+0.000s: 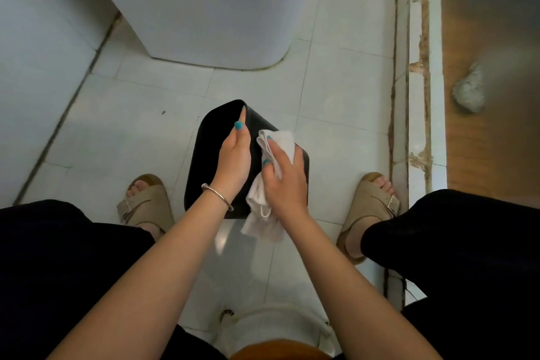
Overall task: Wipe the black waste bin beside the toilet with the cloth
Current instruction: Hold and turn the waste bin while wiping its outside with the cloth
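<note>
Right hand [285, 184]: fingers curled over a bunched white cloth [270, 178], pressing it flat against the upper face of the black waste bin [213, 149]; loose tail of cloth hanging off the near edge. Left hand [235, 161]: fingers extended and held together, laid along the bin's surface, index tip reaching the far edge, apparently steadying; nothing gripped. Silver bangle [217, 196] on left wrist.

Bin location: on pale floor tiles [146, 126], between two sandalled feet, just in front of the white toilet base [204, 23]. Orientation uncertain; appears tipped or inverted, no opening visible.

Progress, by judgement: wiping under way on right portion of exposed face. No visible difference between wiped and unwiped areas, so extent done cannot be confirmed. Remaining faces and rim presumed outstanding
</note>
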Demonstrator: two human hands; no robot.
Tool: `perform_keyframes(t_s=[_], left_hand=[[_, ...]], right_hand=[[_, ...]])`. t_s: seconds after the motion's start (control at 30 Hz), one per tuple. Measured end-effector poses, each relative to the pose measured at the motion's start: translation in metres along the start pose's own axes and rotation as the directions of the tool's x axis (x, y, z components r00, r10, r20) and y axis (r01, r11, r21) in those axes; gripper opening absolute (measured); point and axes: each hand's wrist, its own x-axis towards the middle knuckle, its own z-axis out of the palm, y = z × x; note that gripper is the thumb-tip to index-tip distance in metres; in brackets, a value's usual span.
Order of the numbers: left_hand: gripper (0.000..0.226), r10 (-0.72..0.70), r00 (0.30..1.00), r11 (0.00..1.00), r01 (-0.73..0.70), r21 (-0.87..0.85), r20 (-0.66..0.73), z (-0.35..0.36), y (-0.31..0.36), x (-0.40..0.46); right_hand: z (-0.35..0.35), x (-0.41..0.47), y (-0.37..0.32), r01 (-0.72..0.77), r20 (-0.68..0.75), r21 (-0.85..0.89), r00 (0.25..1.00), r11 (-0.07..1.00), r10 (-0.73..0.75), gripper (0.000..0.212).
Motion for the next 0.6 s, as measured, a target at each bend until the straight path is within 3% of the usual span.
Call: perform_keyframes(t_s=[0.13, 0.37, 0.47, 0.6], left_hand=[[0.05, -0.051, 0.999, 0.997, 0.05, -0.051, -0.01, 0.002, 0.005, -0.001], [0.056, -0.079, 0.996, 0.979, 0.083, -0.185, 0.028, 0.006, 0.0, 0.0], [0.061, -0.082, 0.997, 0.98, 0.083, -0.182, 0.01, 0.007, 0.001, 0.001], [0.051, -0.079, 0.996, 0.993, 0.075, -0.088, -0.036, 0.002, -0.001, 0.004]], right_hand=[[0.003, -0.014, -0.024, 0.129, 0.015, 0.089, 0.991, 0.988, -0.131, 0.047], [-0.003, -0.016, -0.027, 0.173, 0.019, 0.172, 0.984, 0.97, -0.179, 0.045], [-0.001, -0.016, -0.025, 0.161, -0.007, 0.169, 0.987, 0.972, -0.163, 0.042], [0.007, -0.016, -0.024, 0.173, -0.018, 0.124, 0.985, 0.977, -0.172, 0.042]])
